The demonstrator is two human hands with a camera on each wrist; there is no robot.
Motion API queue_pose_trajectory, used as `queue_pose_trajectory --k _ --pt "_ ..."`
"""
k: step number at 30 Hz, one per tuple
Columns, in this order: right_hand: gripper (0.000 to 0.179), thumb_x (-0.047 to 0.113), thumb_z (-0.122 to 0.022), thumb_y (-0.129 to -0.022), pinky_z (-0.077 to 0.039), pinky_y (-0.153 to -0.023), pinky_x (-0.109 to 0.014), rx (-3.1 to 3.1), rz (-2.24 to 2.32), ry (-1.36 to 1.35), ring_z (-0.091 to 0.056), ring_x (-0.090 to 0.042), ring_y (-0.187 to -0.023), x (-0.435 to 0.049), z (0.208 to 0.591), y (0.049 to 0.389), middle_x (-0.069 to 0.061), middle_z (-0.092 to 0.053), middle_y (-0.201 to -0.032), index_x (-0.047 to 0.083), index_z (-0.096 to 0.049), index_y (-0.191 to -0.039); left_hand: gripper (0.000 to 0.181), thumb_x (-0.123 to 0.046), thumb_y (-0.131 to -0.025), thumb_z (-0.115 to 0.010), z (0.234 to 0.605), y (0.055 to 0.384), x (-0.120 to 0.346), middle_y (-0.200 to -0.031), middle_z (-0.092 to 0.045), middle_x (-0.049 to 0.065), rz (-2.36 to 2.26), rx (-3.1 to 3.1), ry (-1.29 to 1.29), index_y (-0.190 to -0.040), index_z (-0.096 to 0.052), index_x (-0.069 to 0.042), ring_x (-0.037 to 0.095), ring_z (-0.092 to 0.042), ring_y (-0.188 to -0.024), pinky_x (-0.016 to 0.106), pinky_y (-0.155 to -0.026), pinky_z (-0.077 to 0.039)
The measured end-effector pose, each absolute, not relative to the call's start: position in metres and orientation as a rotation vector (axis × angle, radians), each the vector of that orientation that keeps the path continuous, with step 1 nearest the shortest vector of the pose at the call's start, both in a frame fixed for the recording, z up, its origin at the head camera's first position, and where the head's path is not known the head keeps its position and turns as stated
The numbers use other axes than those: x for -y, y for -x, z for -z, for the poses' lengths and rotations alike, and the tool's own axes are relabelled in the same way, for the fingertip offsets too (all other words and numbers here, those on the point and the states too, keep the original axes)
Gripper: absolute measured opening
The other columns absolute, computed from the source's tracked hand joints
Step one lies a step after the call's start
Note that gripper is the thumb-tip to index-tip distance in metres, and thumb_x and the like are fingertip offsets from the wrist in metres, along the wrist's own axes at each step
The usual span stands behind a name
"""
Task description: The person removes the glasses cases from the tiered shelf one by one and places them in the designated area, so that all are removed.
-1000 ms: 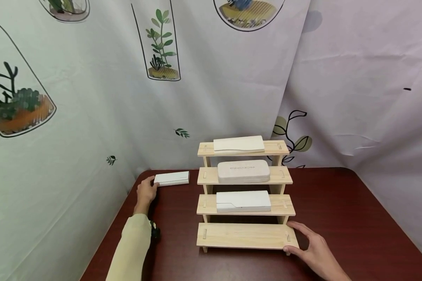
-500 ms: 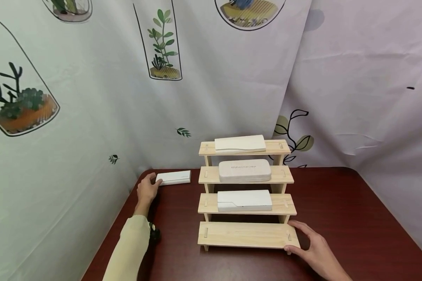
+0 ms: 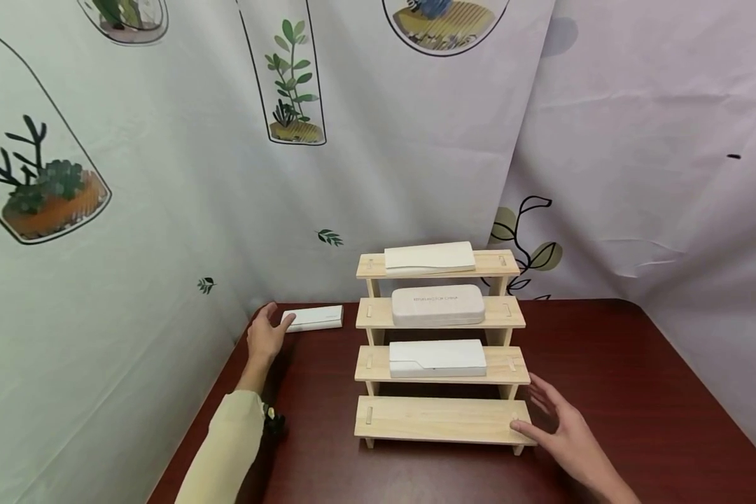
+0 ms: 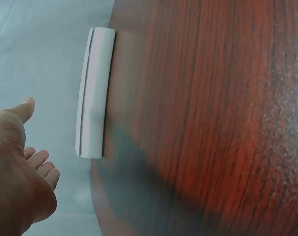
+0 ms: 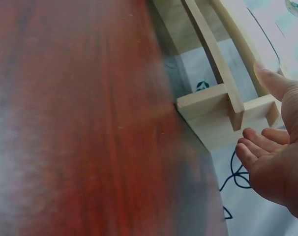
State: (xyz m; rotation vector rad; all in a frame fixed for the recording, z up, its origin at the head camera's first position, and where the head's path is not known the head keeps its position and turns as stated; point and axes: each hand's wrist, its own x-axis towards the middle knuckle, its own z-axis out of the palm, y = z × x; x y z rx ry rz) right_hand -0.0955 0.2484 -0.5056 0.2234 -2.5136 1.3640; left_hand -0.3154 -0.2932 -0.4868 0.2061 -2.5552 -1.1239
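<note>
A slim white glasses case (image 3: 313, 318) lies flat at the table's far left corner. Beside its left end is my left hand (image 3: 266, 339), thumb and fingers spread and relaxed. The left wrist view shows the same case just beyond the loose fingertips of this hand (image 4: 21, 162). A four-step wooden display rack (image 3: 441, 420) stands in the middle. At the right end of its lowest step, my right hand (image 3: 563, 437) holds its thumb over the board's end, fingers apart behind it. In the right wrist view, the rack's side legs (image 5: 203, 101) are close to the fingers.
On the rack's upper steps sit a cream folded case (image 3: 430, 258), a rounded beige case (image 3: 437, 306) and a white flap case (image 3: 437, 358), one per step. The dark red table (image 3: 605, 378) backs onto a printed cloth (image 3: 416, 161).
My right hand has loosened from the lowest step's end, its fingers lifting away to the right. The left hand stays by the white glasses case, its fingers spreading slightly.
</note>
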Motion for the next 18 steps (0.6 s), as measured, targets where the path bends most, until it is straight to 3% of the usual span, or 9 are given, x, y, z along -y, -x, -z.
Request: queue_pose_trajectory --k 4,6,9,15,18 --pt "0.083 0.012 -0.089 -0.089 -0.042 -0.098 -0.005 2.450 -1.448 -0.240 -0.055 0.004 -0.128 -0.253 0.502 0.100 -0.029 -0.055 -0.150 0.000 -0.044 -0.158 0.076 -0.037 -0.104 -0.072 0.480 0.309 0.289 -0.163 -0.044 0.024 1.165 2.541 -0.156 -0.161 -0.040 0.002 0.042 -0.039 -0.151 0.059 -0.122 -0.030" --pt "0.082 0.009 -0.087 -0.090 -0.043 -0.099 -0.006 2.405 -1.486 -0.269 -0.049 0.014 -0.127 -0.256 0.500 0.103 -0.029 -0.053 -0.152 0.001 -0.043 -0.160 0.081 -0.041 -0.102 -0.073 0.477 0.305 0.286 -0.164 -0.042 0.022 1.201 2.525 -0.120 -0.163 -0.038 0.000 0.040 -0.038 -0.152 0.059 -0.122 -0.032" --pt "0.083 0.003 -0.085 -0.091 -0.042 -0.102 -0.008 2.334 -1.522 -0.319 -0.049 0.013 -0.131 -0.260 0.495 0.107 -0.025 -0.053 -0.154 0.003 -0.041 -0.161 0.089 -0.048 -0.100 -0.075 0.472 0.299 0.281 -0.167 -0.040 0.019 1.260 2.498 -0.064 -0.165 -0.035 -0.003 0.038 -0.036 -0.154 0.058 -0.122 -0.033" --pt "0.083 -0.007 -0.082 -0.089 -0.041 -0.107 -0.011 2.254 -1.547 -0.404 -0.049 0.007 -0.138 -0.267 0.487 0.116 0.011 -0.053 -0.155 0.002 -0.042 -0.161 0.093 -0.047 -0.097 -0.079 0.461 0.286 0.267 -0.168 -0.038 0.016 1.341 2.434 0.048 -0.166 -0.033 -0.006 0.034 -0.035 -0.155 0.051 -0.123 -0.034" --pt "0.083 -0.005 -0.082 -0.089 -0.041 -0.106 -0.010 2.260 -1.550 -0.412 -0.049 0.007 -0.138 -0.268 0.485 0.119 0.017 -0.051 -0.154 0.004 -0.042 -0.161 0.091 -0.043 -0.096 -0.081 0.455 0.279 0.258 -0.168 -0.039 0.014 1.370 2.404 0.103 -0.166 -0.034 -0.008 0.031 -0.035 -0.156 0.049 -0.124 -0.032"
